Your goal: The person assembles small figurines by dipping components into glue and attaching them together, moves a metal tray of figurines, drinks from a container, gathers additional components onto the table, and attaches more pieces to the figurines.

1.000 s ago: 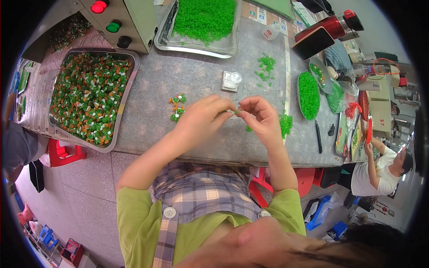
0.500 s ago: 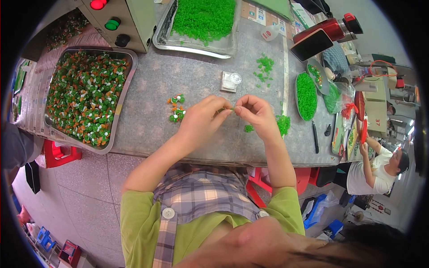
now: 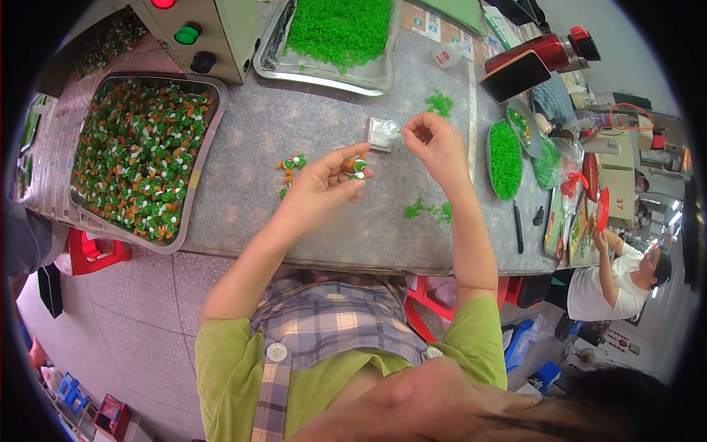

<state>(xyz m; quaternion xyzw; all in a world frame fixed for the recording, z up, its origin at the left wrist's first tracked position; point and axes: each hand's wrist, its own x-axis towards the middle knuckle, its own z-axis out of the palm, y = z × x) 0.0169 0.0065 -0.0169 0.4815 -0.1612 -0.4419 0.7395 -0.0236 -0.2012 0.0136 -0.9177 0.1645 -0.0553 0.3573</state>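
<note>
My left hand is closed on a small green, white and orange plastic piece, held over the table between curled fingers. My right hand is raised to its right, thumb and forefinger pinched at the rim of a small clear round dish. Whatever that pinch holds, if anything, is too small to make out. The dish sits by a pale square block. Similar coloured pieces lie left of my left hand. Loose green bits are scattered below my right hand, with more green bits beyond it.
At left, a metal tray is heaped with multicoloured pieces, beside a machine box with lights. Another metal tray of green bits stands at the back. Rightward are an oval dish of green bits, a black pen and a phone.
My hands have come apart. The right has moved up and away to the clear dish; the left has turned, and the coloured piece in its fingers now shows.
</note>
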